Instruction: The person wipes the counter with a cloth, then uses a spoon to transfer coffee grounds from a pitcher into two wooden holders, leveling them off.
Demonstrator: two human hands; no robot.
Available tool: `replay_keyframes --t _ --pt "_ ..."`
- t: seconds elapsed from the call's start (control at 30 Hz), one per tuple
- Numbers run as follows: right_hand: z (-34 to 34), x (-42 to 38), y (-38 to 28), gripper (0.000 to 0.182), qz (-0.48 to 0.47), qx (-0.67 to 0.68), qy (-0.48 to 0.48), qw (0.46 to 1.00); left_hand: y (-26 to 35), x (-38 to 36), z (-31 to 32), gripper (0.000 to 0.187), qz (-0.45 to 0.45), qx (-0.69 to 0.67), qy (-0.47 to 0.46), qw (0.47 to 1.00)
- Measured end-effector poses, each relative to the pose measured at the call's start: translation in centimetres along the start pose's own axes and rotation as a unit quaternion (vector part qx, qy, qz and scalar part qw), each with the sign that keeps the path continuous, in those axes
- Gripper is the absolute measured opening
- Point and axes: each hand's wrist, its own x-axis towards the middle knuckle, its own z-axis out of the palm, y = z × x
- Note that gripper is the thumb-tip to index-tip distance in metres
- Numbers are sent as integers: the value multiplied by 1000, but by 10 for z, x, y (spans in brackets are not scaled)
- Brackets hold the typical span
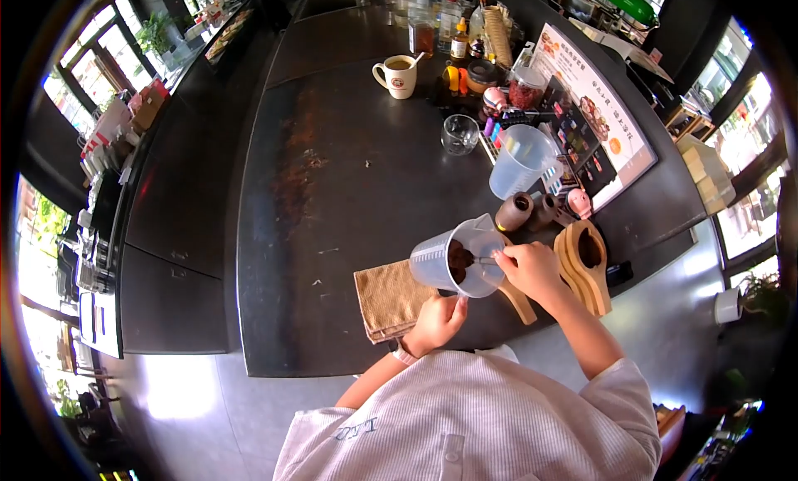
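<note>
A clear plastic measuring jug (428,261) is tilted over the dark counter, with brown powder (458,261) inside. My left hand (438,320) is closed at the jug's lower edge, holding it. Pinched in my right hand (530,269) is the handle of a spoon (485,261), whose head reaches into the powder. Under and left of the jug lies a folded brown cloth (391,298). Wooden holders (586,269) stand right of my right hand.
Behind the jug are a second plastic jug (522,161), a glass cup (460,134) and small brown vases (514,211). A white mug (399,76) stands further back, near bottles and jars. A menu board (594,115) leans at the right.
</note>
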Motion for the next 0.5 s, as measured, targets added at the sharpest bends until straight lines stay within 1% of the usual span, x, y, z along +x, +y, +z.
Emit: replay_keyframes --t 0.03,0.13,0.23,0.3,0.33,0.37,0.5 --pt "1 0 2 31 3 16 -1 1000 0 0 0 43 3 3 -1 1000" --pt "1 -2 8 34 22 53 -9 998 2 0 -1 38 -32 -12 6 999" --pt "-7 -1 16 36 28 77 -9 997 1 2 0 39 -40 -14 22 999" --pt "-15 -2 17 38 42 101 0 994 -3 3 2 44 -45 -28 16 998" --pt "-18 -1 19 38 43 98 -2 994 -3 5 3 47 -45 -34 13 998" --pt "-22 -1 21 39 44 95 -1 995 -3 8 3 46 -31 -21 17 999" --pt "-42 -4 24 40 63 93 16 994 -4 19 7 46 -21 -13 20 1000"
